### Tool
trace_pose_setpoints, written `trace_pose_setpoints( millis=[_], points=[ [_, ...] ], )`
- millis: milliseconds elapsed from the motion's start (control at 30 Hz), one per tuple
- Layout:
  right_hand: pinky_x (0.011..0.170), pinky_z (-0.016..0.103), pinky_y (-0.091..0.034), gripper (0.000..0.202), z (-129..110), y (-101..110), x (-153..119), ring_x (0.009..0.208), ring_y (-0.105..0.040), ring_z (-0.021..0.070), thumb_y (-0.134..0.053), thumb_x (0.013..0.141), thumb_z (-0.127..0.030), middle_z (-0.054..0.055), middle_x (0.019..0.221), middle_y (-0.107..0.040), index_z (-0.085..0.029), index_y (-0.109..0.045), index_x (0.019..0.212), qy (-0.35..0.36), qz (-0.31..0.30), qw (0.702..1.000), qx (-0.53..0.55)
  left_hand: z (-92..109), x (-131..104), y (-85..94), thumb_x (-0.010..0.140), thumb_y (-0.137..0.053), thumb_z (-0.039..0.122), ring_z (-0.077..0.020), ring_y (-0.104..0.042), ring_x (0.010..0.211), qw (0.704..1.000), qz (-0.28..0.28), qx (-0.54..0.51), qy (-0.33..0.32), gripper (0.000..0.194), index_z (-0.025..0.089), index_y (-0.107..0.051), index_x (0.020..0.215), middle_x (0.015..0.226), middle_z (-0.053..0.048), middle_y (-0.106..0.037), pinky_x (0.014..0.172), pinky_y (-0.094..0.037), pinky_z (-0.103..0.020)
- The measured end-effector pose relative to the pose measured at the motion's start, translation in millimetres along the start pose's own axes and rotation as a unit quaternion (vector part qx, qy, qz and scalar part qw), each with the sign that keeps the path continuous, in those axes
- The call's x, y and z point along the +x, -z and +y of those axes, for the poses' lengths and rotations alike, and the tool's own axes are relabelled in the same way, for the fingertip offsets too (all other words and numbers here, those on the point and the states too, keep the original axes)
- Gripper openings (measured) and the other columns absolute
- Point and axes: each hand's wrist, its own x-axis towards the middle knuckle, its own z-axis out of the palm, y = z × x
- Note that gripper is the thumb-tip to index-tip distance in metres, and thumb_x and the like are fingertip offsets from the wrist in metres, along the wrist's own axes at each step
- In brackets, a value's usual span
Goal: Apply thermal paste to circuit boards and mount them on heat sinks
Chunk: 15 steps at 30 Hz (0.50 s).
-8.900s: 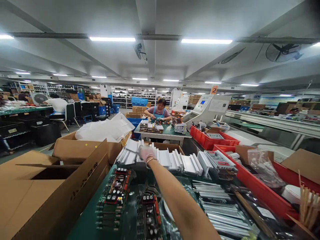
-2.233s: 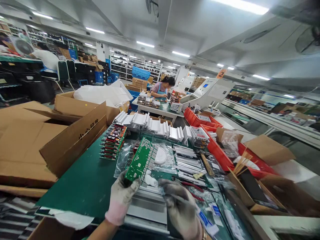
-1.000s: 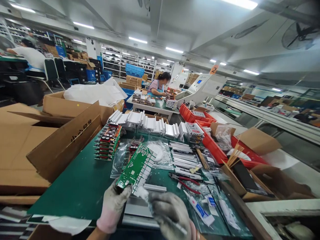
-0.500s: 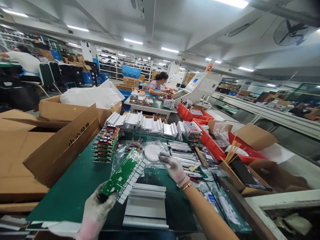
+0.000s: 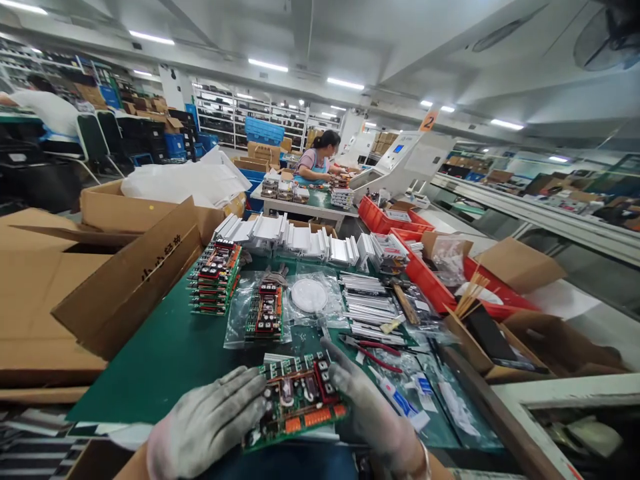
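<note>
A green circuit board (image 5: 295,393) with orange terminal blocks and red parts faces component side up, low at the table's front. My left hand (image 5: 215,417), in a grey-white glove, grips its left end with long straight fingers; the thumb is hidden. At the board's right end my gloved right hand (image 5: 363,397) presses against the edge beside the red part. An aluminium profile lies mostly hidden beneath the board. Behind it, another circuit board (image 5: 267,312) rests on a clear plastic bag, next to a round white lid-like disc (image 5: 309,295).
Stacked circuit boards (image 5: 215,277) stand at the left. White metal profiles (image 5: 300,240) line the back. Metal strips (image 5: 367,303) and red-handled pliers (image 5: 375,350) lie to the right. Red bins (image 5: 420,273) flank the green table (image 5: 150,370); a cardboard box (image 5: 130,287) stands left. A co-worker (image 5: 317,160) sits beyond.
The board has been turned from its bare green underside to its component side and brought down over the profile. My right hand has come back from near the disc to the board's right end.
</note>
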Motion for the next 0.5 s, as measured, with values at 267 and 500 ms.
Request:
trace_pose_setpoints(
  millis=[267,500],
  points=[
    [0.111,0.048,-0.041,0.098,3,0,-10,0.134,-0.048,0.0325,-0.079,0.069,-0.065,0.012,0.142,-0.056,-0.025,-0.041,0.149,0.068,0.071,0.995,-0.024,7,7,-12.2,0.090,-0.050,0.051,-0.0216,-0.074,0.094,0.809,-0.055,-0.192,0.553,0.047,0.020,-0.067,0.121,0.107,-0.003,-0.076,0.083,-0.060,-0.024],
    [0.107,0.044,-0.047,0.111,11,-12,-21,0.129,-0.055,0.0320,-0.081,0.063,-0.070,0.010,0.140,-0.058,-0.026,-0.033,0.152,0.082,0.052,0.994,-0.051,15,34,-9.4,0.062,-0.068,0.065,-0.0314,-0.073,0.089,0.664,-0.109,-0.380,0.634,0.057,0.023,-0.077,0.100,0.094,-0.003,-0.077,0.075,-0.061,-0.031]
  ],
)
